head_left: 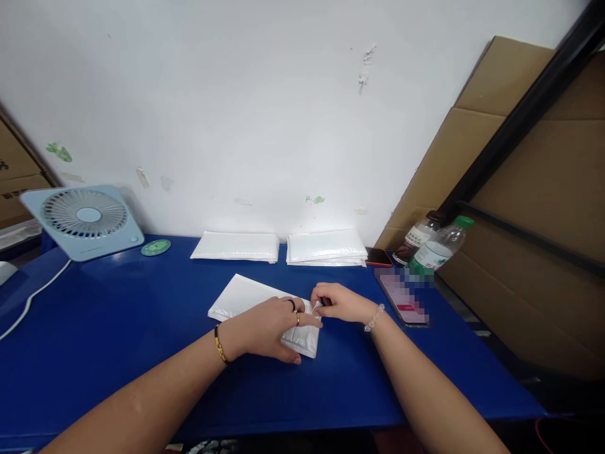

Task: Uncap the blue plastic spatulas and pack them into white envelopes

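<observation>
A white padded envelope [246, 294] lies at a slant on the blue table, in front of me. My left hand [271, 325] rests flat over its right part with the fingers apart, pointing right. At the envelope's upper right edge, the fingertips of my right hand [338, 302] are pinched together on its edge. Two more groups of white envelopes lie by the wall, one on the left [235, 246] and a small stack on the right [326, 247].
A light blue fan [89, 217] and a green round disc [155, 247] are at the left. At the right are a phone [401, 296], a second phone [379, 256], a green-capped bottle [437, 249], a dark-capped bottle [418, 236] and cardboard [543, 214].
</observation>
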Demonstrator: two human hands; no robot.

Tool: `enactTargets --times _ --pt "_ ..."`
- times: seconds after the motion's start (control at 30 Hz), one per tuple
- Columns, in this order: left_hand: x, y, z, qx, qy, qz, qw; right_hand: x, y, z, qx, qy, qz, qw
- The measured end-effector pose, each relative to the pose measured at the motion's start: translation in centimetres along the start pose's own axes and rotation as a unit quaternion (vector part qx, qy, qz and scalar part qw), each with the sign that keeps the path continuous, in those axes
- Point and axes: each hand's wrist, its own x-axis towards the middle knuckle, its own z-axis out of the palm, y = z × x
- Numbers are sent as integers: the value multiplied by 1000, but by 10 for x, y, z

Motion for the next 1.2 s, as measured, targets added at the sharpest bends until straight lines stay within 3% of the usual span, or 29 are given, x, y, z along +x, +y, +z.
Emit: enactTargets --times 0.2,0.3,0.4,0.5,0.6,0.67,0.73,0.8,0.83,0.87,0.9,0.97,1.03,1.1,1.2 --pt "6 5 15 119 29 8 992 0 -5 4 20 32 33 999" --pt "9 9 20 184 43 23 982 -3 -13 -3 0 75 6 997" --pt "10 10 15 192 66 -6 979 -7 -25 -10 10 83 -47 995" --pt "11 8 5 191 117 -64 972 -8 -36 -8 19 71 -80 994" --pt "9 6 -4 184 206 -97 956 -3 -40 3 -1 147 -45 988" --pt "7 6 -7 144 291 -125 938 3 -34 11 38 197 3 980" --pt "7 6 -5 20 342 -167 925 9 -24 16 145 211 60 965" --pt "9 6 3 -217 279 -210 912 13 -13 18 283 212 117 928" --pt "11 6 8 -361 212 -230 879 15 -8 17 347 212 141 903" --pt "14 5 15 -497 144 -246 820 15 -4 17 404 211 158 876" --pt "17 5 21 -612 94 -256 742 16 -1 16 453 207 169 851" --pt "24 3 32 -755 95 -259 595 15 2 15 527 190 175 810" --pt "30 0 39 -810 170 -247 504 15 1 16 567 175 165 788" --pt "33 -3 41 -813 238 -249 469 16 -2 18 576 164 153 786" --pt "33 -8 40 -778 292 -280 481 18 -8 22 542 160 131 815"
